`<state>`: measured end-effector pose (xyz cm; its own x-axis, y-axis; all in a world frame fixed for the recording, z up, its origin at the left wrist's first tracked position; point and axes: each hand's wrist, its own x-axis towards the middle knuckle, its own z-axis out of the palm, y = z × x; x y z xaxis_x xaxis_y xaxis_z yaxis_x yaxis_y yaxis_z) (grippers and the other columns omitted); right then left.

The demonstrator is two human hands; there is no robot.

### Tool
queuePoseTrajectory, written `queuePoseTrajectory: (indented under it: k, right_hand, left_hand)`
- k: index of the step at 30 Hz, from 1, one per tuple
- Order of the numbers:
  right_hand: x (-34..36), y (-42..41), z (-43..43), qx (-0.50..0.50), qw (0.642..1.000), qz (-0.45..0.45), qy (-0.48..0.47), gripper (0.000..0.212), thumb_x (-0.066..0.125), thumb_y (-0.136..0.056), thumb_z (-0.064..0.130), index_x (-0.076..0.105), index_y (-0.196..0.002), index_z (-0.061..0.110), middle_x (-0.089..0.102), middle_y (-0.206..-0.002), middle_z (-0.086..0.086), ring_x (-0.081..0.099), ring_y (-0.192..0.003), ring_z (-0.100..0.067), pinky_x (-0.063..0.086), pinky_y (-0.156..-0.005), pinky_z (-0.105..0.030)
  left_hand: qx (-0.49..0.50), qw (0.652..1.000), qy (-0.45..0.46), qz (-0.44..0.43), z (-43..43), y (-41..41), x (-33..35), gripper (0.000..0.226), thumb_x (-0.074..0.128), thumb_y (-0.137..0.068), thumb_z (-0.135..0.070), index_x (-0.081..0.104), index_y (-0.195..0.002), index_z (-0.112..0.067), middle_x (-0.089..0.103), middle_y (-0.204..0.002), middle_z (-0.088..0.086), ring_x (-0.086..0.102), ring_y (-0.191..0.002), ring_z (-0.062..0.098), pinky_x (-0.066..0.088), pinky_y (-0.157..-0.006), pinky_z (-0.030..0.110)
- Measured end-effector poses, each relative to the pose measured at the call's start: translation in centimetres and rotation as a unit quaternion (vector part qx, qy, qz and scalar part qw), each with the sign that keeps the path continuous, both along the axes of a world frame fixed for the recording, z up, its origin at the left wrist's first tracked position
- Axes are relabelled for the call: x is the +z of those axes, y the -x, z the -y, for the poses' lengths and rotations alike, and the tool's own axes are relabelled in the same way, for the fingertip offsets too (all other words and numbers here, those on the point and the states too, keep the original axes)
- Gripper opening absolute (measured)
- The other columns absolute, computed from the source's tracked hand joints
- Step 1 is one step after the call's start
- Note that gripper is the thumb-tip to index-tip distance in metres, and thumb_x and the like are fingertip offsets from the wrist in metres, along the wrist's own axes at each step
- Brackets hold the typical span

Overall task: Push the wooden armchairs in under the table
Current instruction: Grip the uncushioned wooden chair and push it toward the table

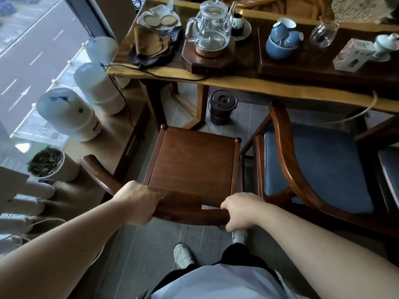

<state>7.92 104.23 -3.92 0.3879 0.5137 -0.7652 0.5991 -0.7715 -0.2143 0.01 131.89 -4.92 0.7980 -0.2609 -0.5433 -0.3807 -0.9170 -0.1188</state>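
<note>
A dark wooden armchair [192, 162] with a bare seat stands directly in front of me, its front edge just short of the wooden table [248, 83]. My left hand [139, 202] grips the curved back rail on the left. My right hand [239, 211] grips the same rail on the right. A second wooden armchair [285, 152] with a blue cushion stands to the right, its front partly under the table edge. My feet in white shoes are behind the first chair.
A dark lidded bucket [223, 106] sits on the floor under the table ahead of the chair. White water tanks [69, 114] and a potted plant [46, 162] line the window ledge on the left. A glass kettle [210, 31] and blue cups [280, 41] stand on the table.
</note>
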Motion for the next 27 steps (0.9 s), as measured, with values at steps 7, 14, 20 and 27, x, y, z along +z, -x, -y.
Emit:
queuePoseTrajectory:
  k: [7,14,20,27]
  right_hand:
    - [0.6,-1.2,-0.1,0.003,0.998,0.064,-0.021,0.052,0.062,-0.075,0.043,0.058,-0.125,0.029,0.066,-0.112,0.001,0.061,-0.099,-0.024,0.053,-0.079,-0.037]
    - [1.6,-3.7,0.8,-0.016,0.996,0.085,-0.013,0.059,0.064,-0.075,0.042,0.054,-0.132,0.029,0.064,-0.122,0.003,0.057,-0.11,-0.022,0.049,-0.081,-0.035]
    - [1.6,-4.2,1.5,-0.037,0.996,0.085,-0.008,0.052,0.067,-0.073,0.042,0.06,-0.122,0.028,0.066,-0.108,0.004,0.06,-0.105,-0.024,0.048,-0.079,-0.035]
    - [1.2,-4.3,3.5,-0.042,0.996,0.079,-0.003,0.031,0.065,-0.072,0.041,0.06,-0.102,0.033,0.057,-0.084,0.013,0.059,-0.086,-0.017,0.051,-0.073,-0.034]
  left_hand:
    - [0.034,0.999,0.002,0.01,-0.4,-2.7,0.0,0.008,0.049,-0.076,-0.031,0.047,-0.083,-0.033,0.066,-0.081,-0.008,0.065,-0.077,0.018,0.046,-0.064,0.029]
    - [0.057,0.998,0.008,0.029,1.1,-5.2,-0.4,0.01,0.056,-0.073,-0.026,0.053,-0.081,-0.032,0.058,-0.068,-0.013,0.06,-0.071,0.012,0.034,-0.067,0.03]
    - [0.057,0.998,0.01,0.027,2.2,-5.7,-0.7,0.016,0.054,-0.074,-0.021,0.061,-0.086,-0.03,0.059,-0.067,-0.011,0.057,-0.062,0.011,0.04,-0.058,0.027]
    - [0.058,0.998,0.016,0.018,3.6,-6.1,-0.9,0.01,0.06,-0.073,-0.028,0.064,-0.082,-0.028,0.06,-0.065,-0.01,0.056,-0.06,0.011,0.039,-0.053,0.026]
